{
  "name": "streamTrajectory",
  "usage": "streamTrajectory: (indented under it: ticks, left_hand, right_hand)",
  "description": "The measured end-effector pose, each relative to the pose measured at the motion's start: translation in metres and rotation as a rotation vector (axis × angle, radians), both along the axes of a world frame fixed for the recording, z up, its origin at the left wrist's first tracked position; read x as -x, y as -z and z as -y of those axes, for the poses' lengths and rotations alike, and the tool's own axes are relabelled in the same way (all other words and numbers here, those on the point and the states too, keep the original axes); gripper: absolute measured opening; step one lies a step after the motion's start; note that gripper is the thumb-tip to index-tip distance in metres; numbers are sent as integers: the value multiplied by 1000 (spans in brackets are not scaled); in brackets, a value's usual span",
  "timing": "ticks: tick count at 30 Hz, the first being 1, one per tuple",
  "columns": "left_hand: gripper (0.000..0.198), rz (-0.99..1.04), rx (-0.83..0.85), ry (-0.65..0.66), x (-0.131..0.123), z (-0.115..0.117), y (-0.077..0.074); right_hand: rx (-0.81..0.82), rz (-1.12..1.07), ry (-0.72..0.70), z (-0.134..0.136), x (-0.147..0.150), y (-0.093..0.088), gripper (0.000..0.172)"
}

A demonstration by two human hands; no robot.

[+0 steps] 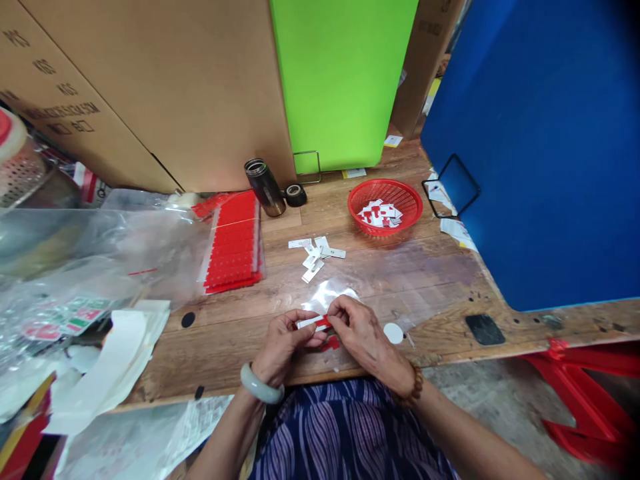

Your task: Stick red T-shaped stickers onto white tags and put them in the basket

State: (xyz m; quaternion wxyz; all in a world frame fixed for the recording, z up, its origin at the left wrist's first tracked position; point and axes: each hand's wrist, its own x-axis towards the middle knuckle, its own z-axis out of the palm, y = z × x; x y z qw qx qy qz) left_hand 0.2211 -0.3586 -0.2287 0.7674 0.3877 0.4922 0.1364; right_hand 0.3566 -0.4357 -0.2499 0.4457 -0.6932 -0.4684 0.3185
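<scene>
The red basket (pixel 419 203) stands on the wooden table (pixel 170 350), and the white strip (pixel 307 325) is on the person's side of it, a little to its left, held near the table edge. The left hand (pixel 283 341) and right hand (pixel 364 335) are close together, both pinching this strip: the left at the plain end, the right at the end with a red patch (pixel 324 322). Fingers cover part of both ends, so whether the patch is stuck flat cannot be told. Below the hands, nearer the person than the basket, a red piece (pixel 330 344) lies partly hidden.

Inside the basket is a heap of white and red pieces (pixel 381 215); the lower ones are buried and cannot be counted. Left of the basket and slightly nearer the person, white strips (pixel 314 258) overlap in a loose pile, their faint marks unreadable. Farther left are red sheets (pixel 233 243), a dark open bottle (pixel 267 190) whose inside is too dark to see into, and a small black ring-shaped object (pixel 295 195). Right of the basket, a blue board (pixel 545 153) is cut off by the frame; behind the basket and to its left, a green board (pixel 340 80) runs out at the top.
</scene>
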Motion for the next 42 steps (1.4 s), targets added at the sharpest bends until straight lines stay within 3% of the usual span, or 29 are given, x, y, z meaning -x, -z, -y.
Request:
streamTrajectory:
  ticks: [13,17,18,21,26,35,42]
  left_hand:
    - [28,-5,12,-13,2,-4,0]
    - [29,-3,17,-13,2,-3,1]
    - [29,3,18,-6,2,-3,2]
    - [29,7,14,-1,3,-3,3]
    - [30,1,18,-2,3,-3,3]
    - [37,16,-58,32,5,-1,3]
    - [41,54,-38,34,1,-2,10]
  right_hand:
    - [-42,-44,50,-1,1,7,5]
    - [-43,-100,141,-3,-4,14,35]
    - [-28,-122,147,-3,-6,15,35]
    - [39,-224,72,-2,-10,16,16]
    - [122,-435,-71,-2,-5,16,18]
    - [153,-867,-116,-8,-6,19,24]
    - [255,-851,-118,-10,-14,17,31]
